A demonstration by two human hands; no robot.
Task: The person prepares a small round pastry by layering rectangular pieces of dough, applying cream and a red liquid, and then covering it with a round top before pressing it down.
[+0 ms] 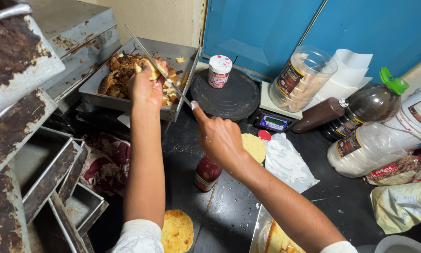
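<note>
My left hand (145, 88) reaches into a metal tray (180, 54) and grips a piece of cake among a heap of brown and yellow cake scraps (119, 70). My right hand (218, 136) holds a long thin knife (150, 57) by its handle. The blade slants up and left across the tray, lying against the piece in my left hand. A round yellow cake layer (255, 146) lies just right of my right wrist. Below my arms stands a red sauce bottle (206, 173).
Rusty stacked baking tins (28, 154) fill the left side. A black turntable (229, 96) carries a sprinkles jar (219, 71). A digital scale (273, 122), a clear jar lying on its side (302, 79), dark bottles (360, 110), bags and another cake round (177, 230) crowd the counter.
</note>
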